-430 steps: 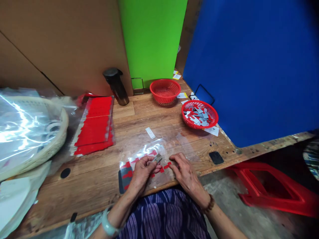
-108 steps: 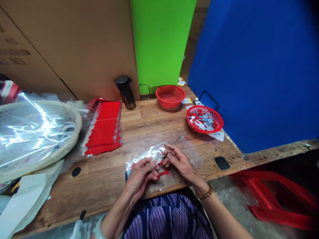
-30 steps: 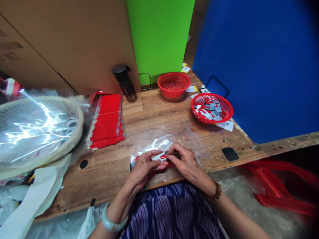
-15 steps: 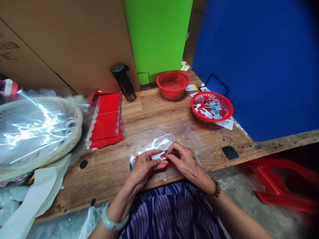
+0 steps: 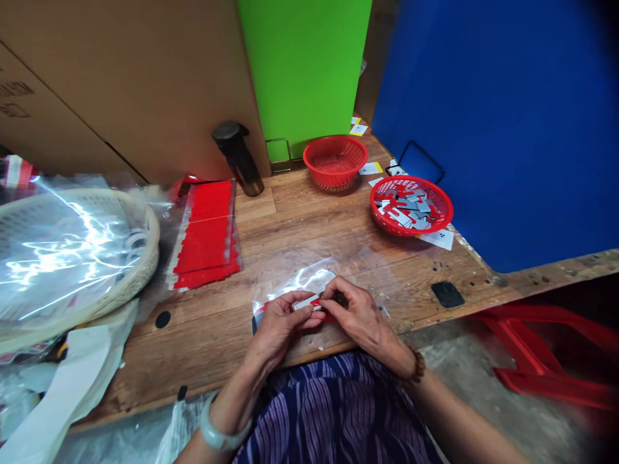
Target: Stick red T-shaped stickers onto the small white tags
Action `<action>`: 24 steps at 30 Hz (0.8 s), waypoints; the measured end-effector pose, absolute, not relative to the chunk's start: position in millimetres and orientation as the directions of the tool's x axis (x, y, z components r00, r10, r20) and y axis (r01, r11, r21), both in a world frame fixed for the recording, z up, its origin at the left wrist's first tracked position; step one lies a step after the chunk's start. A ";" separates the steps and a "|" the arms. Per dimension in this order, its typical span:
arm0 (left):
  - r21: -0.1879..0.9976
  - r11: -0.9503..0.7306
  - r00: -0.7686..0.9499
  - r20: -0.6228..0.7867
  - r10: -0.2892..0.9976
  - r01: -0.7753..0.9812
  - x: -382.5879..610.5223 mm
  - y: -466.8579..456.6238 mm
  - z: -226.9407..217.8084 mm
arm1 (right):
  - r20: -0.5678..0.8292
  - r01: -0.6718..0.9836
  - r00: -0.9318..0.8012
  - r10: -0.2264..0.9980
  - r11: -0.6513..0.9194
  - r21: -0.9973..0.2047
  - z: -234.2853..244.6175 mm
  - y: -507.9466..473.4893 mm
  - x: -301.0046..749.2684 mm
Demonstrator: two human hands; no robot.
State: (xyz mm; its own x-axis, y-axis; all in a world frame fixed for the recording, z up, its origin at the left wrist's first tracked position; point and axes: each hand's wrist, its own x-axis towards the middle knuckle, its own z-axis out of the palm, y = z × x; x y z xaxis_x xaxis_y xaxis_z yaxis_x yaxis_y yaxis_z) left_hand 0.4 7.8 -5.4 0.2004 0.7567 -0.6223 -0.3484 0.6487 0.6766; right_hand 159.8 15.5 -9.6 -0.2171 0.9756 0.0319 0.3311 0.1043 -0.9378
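My left hand (image 5: 276, 327) is closed, thumb and fingers gripping a small flat white piece (image 5: 304, 303) low over the table's front edge. A small red part (image 5: 316, 301) shows at the right end of this piece. My right hand (image 5: 356, 314) pinches there with thumb and forefinger; I cannot tell whether the red part is separate. Under both hands lies a clear plastic sheet (image 5: 309, 276) with some red showing beneath the fingers. To the right, a red basket (image 5: 447, 216) contains several similar flat pieces (image 5: 411, 207) in grey, white and red.
Another red basket (image 5: 335, 147) stands by the green panel (image 5: 304, 71). A dark bottle (image 5: 239, 161) and a stack of red sheets (image 5: 206, 232) are at left-centre. Farther left sits a large white basket (image 5: 152, 238) covered in plastic. A blue panel (image 5: 503, 129) borders the right.
Both hands stay in nearly the same place with the white piece. The red part at its right end has shifted slightly under my right fingertips.
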 end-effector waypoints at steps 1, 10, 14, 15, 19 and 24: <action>0.682 0.645 0.193 -0.621 0.759 -0.344 0.4 7.3 -7.4 | 0.026 0.333 -0.218 0.976 0.099 -0.938 -9.2 15.6 159.6; 0.761 0.576 0.096 -0.577 0.811 -0.299 2.0 5.1 -14.8 | -0.062 0.326 -0.141 0.988 -0.012 -0.945 -11.9 8.3 154.0; 0.777 0.562 0.083 -0.564 0.821 -0.283 3.0 5.8 -13.1 | 0.017 0.369 -0.101 0.995 0.053 -0.928 -9.0 6.6 154.2; 0.777 0.562 0.087 -0.563 0.822 -0.284 3.0 5.8 -13.0 | 0.006 0.369 -0.104 0.995 0.044 -0.928 -7.9 6.8 154.7; 0.744 0.591 0.121 -0.586 0.801 -0.311 1.7 5.4 -13.5 | -0.064 0.356 -0.116 0.991 -0.018 -0.934 -3.6 8.2 156.7; 0.716 0.627 0.141 -0.617 0.774 -0.308 0.8 5.2 -10.7 | -0.068 0.389 -0.130 0.989 -0.012 -0.921 -3.8 9.7 157.1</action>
State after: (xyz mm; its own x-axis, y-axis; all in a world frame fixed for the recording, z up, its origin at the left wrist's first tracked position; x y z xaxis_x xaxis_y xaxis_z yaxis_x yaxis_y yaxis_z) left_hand 0.8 5.2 -10.7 0.1407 0.7742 -0.6172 -0.3077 0.6267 0.7159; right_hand 157.1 9.7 -3.8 -0.1297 0.9892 -0.0678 0.3894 -0.0121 -0.9210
